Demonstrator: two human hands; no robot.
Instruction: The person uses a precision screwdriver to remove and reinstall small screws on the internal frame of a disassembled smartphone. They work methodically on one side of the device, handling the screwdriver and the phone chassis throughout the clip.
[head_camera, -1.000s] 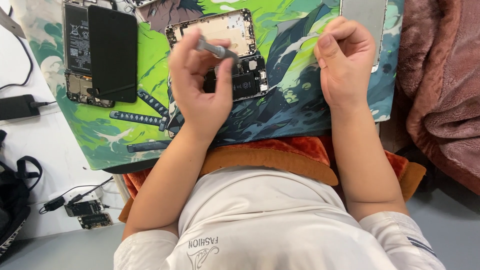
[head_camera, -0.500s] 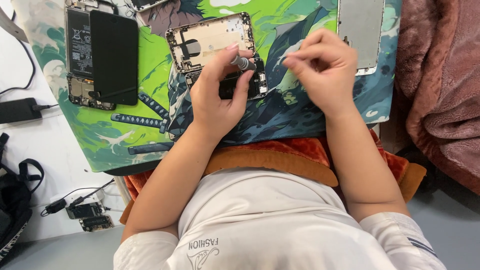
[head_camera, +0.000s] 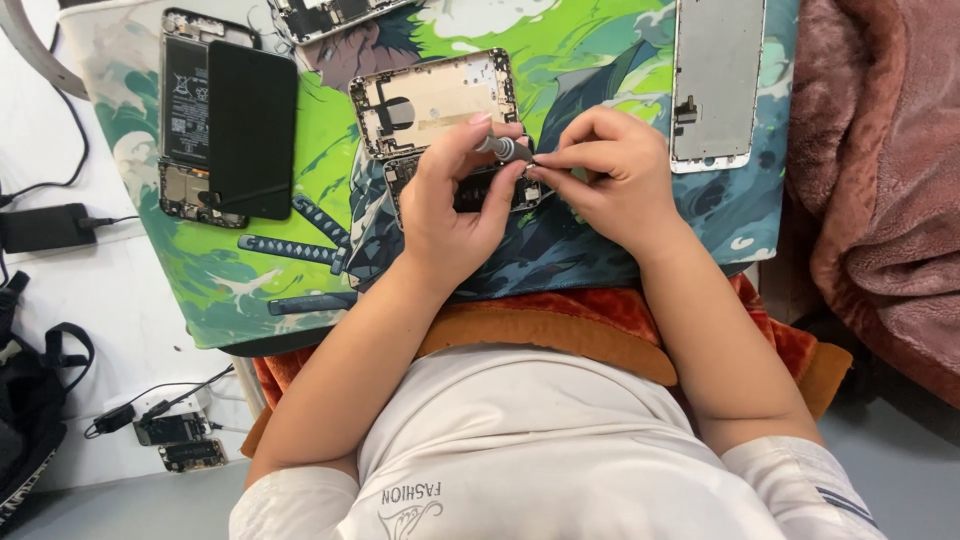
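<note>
- A black phone panel (head_camera: 252, 130) lies at ten o'clock, overlapping an opened phone with its battery showing (head_camera: 185, 110).
- A silver screen panel (head_camera: 716, 80) lies at one o'clock on the green illustrated mat (head_camera: 270, 280).
- A black charger brick (head_camera: 45, 226) sits at nine o'clock on the white surface (head_camera: 120, 330).
- A pink blanket (head_camera: 880, 180) bunches at three o'clock.

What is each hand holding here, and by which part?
The left hand grips a small grey screwdriver by its handle, thumb and fingers around it. The right hand pinches at its tip; whether it holds anything cannot be told.
</note>
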